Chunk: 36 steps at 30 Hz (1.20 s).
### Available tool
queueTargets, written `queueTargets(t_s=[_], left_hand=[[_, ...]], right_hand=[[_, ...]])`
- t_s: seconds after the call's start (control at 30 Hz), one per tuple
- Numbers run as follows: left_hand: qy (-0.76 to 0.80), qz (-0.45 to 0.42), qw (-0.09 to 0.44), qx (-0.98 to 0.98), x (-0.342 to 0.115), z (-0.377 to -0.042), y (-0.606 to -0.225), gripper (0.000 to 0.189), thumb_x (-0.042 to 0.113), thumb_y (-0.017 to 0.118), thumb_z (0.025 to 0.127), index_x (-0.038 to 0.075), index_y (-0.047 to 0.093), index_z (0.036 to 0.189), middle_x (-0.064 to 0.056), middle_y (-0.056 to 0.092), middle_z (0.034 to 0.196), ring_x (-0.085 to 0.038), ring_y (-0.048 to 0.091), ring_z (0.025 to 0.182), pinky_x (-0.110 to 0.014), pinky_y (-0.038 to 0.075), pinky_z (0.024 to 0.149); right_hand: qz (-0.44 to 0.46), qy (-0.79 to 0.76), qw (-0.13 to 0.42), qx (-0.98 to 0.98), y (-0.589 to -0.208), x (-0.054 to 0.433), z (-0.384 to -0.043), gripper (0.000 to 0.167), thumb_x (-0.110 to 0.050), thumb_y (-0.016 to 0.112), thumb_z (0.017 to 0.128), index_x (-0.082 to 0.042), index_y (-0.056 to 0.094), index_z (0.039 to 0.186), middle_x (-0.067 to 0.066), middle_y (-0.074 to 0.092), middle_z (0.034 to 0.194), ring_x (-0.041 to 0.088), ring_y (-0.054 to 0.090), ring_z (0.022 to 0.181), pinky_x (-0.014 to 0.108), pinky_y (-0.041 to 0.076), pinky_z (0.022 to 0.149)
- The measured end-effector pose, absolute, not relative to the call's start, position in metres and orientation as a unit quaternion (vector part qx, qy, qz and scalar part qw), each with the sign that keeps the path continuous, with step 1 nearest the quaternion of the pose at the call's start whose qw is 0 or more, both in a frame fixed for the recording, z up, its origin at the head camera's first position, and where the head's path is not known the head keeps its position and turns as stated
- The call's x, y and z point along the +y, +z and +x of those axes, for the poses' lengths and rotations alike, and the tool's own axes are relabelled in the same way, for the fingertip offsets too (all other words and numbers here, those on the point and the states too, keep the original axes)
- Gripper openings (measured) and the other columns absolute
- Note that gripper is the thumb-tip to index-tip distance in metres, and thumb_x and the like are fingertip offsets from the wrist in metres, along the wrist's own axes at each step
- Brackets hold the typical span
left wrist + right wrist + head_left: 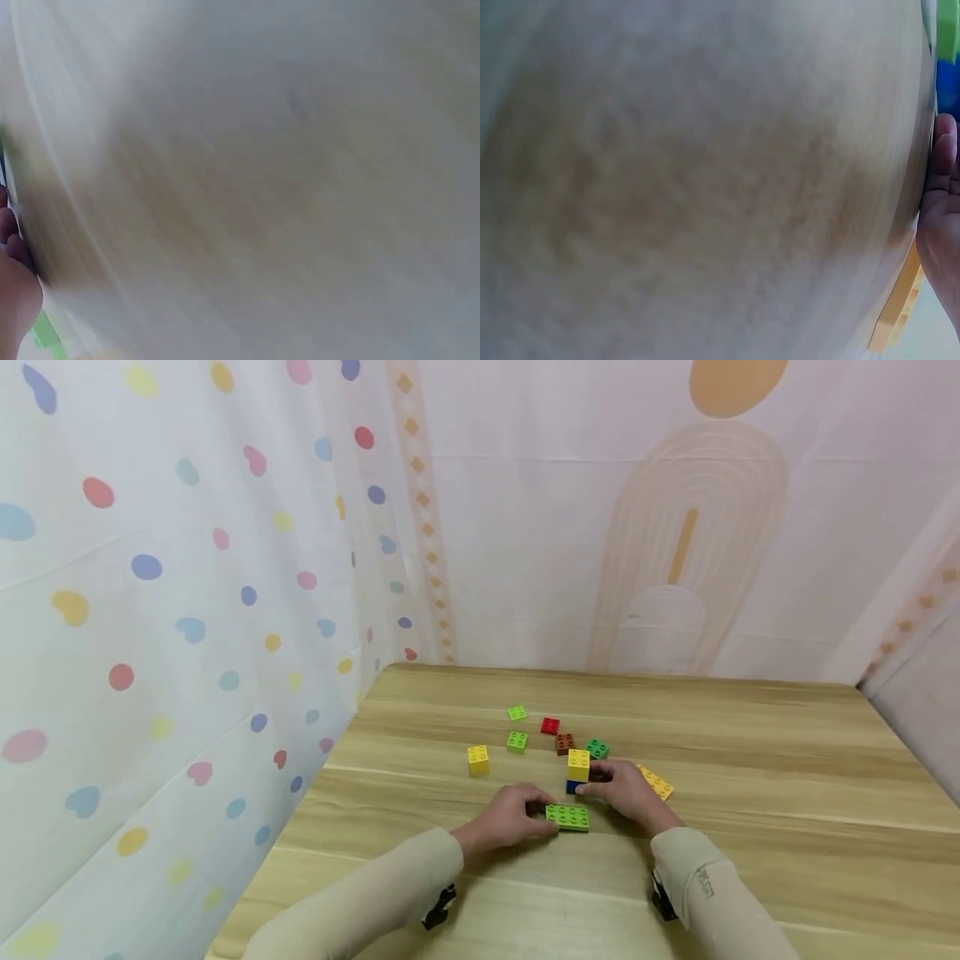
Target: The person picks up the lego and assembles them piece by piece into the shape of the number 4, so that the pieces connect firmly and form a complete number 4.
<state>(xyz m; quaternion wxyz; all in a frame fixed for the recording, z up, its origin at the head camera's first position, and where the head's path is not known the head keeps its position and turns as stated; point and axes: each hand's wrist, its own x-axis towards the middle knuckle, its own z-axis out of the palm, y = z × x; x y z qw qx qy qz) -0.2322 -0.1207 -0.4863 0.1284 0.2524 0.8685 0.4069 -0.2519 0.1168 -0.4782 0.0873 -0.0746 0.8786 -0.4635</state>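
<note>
Thumb and fingers of my left hand (510,817) pinch the left end of a light green eight-stud building brick (567,817) low over the table. Just beyond it stands a yellow brick (578,763) stacked on a dark blue brick (573,787). My right hand (628,791) grips this stack from the right, its thumb at the blue brick. In the right wrist view, the right hand (943,195) shows only at the edge, below a bit of blue. The left wrist view catches just part of the left hand (16,289) and a green sliver.
Behind the stack lie a dark green brick (597,749), a brown brick (565,743), a red brick (551,726) and two light green pieces (517,742). A yellow brick (478,761) stands to the left. Right of the right hand is a flat yellow-orange brick (656,782). Curtains border the wooden table (787,760).
</note>
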Motion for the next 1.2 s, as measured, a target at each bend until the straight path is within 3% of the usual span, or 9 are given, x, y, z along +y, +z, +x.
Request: queueTargets(t_s=[0.2, 0.4, 0.6, 0.8, 1.2], left_hand=[[0.405, 0.239, 0.103, 0.876, -0.137, -0.232, -0.484, 0.036, 0.023, 0.075, 0.088, 0.008, 0.07, 0.12, 0.002, 0.066, 0.107, -0.01, 0.057, 0.094, -0.029, 0.048, 0.083], [0.452, 0.217, 0.085, 0.861, -0.144, -0.235, -0.471, 0.036, 0.022, 0.075, 0.088, 0.011, 0.069, 0.121, 0.001, 0.063, 0.113, -0.015, 0.057, 0.099, -0.033, 0.049, 0.085], [0.443, 0.228, 0.029, 0.866, -0.14, -0.256, -0.45, 0.035, 0.024, 0.073, 0.09, 0.011, 0.07, 0.123, 0.0, 0.063, 0.104, -0.017, 0.054, 0.093, -0.032, 0.048, 0.075], [0.427, 0.237, 0.044, 0.871, -0.128, -0.274, -0.432, 0.036, 0.03, 0.068, 0.094, 0.017, 0.067, 0.128, 0.004, 0.062, 0.111, -0.015, 0.054, 0.096, -0.032, 0.048, 0.074], [0.405, 0.266, 0.067, 0.872, -0.119, -0.289, -0.43, 0.037, 0.028, 0.071, 0.093, 0.014, 0.067, 0.127, 0.003, 0.062, 0.116, -0.014, 0.055, 0.1, -0.033, 0.047, 0.083]], right_hand=[[-0.075, -0.461, 0.078, 0.881, -0.48, 0.116, -0.251, 0.047, -0.025, 0.077, 0.088, 0.0, 0.065, 0.127, 0.01, 0.067, 0.117, 0.023, 0.06, 0.105, 0.046, 0.048, 0.094], [-0.071, -0.461, 0.082, 0.881, -0.48, 0.117, -0.25, 0.048, -0.025, 0.077, 0.089, 0.001, 0.064, 0.127, 0.011, 0.066, 0.119, 0.022, 0.06, 0.104, 0.043, 0.049, 0.092], [-0.073, -0.475, 0.083, 0.873, -0.48, 0.117, -0.252, 0.046, -0.023, 0.076, 0.09, 0.0, 0.064, 0.128, 0.011, 0.067, 0.118, 0.021, 0.061, 0.104, 0.041, 0.05, 0.09], [-0.083, -0.48, 0.083, 0.87, -0.483, 0.118, -0.253, 0.043, -0.023, 0.074, 0.091, -0.001, 0.065, 0.127, 0.008, 0.068, 0.117, 0.02, 0.061, 0.104, 0.043, 0.05, 0.092], [-0.08, -0.475, 0.085, 0.872, -0.482, 0.118, -0.253, 0.046, -0.027, 0.074, 0.091, -0.003, 0.064, 0.129, 0.007, 0.067, 0.118, 0.02, 0.061, 0.105, 0.044, 0.049, 0.093]])
